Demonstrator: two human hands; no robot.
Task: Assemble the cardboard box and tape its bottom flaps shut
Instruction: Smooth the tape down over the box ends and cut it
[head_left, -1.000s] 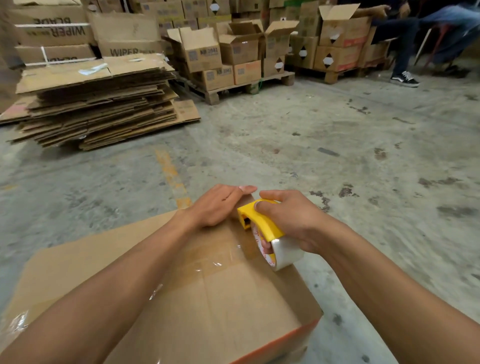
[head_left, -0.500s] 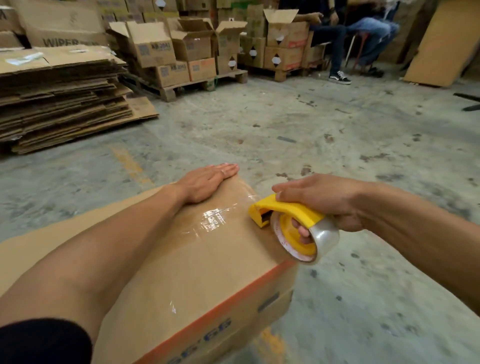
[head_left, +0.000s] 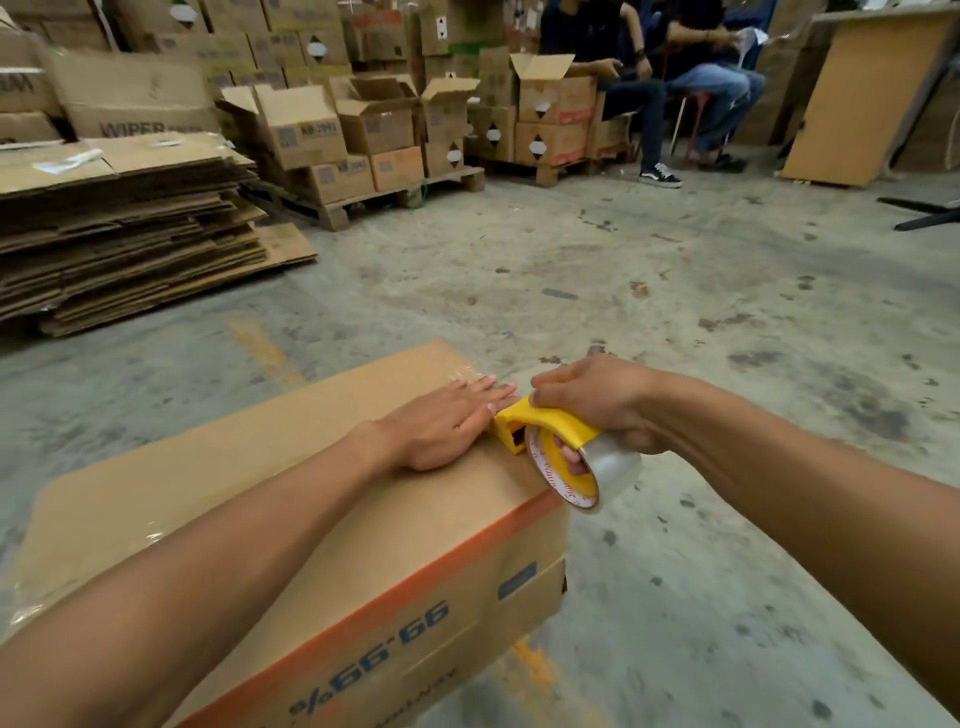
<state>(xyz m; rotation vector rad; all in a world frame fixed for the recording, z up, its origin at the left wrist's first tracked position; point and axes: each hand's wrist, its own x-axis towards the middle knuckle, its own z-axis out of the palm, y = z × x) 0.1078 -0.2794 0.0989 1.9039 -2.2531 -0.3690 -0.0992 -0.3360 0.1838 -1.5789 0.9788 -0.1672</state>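
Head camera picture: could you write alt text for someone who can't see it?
A person's left hand presses flat on a cardboard box while the right hand holds a yellow tape dispenser at the box's edge. Behind, on a stained concrete floor, are flattened cardboard, pallets of boxes and seated people.

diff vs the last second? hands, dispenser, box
The right hand swung the yellow tape dispenser out past the box's far edge, then brought it back against the corner by the left fingertips. The left hand went from curled at that edge to flat on the taped box top. Unchanged: right fingers grip the dispenser, the box stays put, flaps closed.
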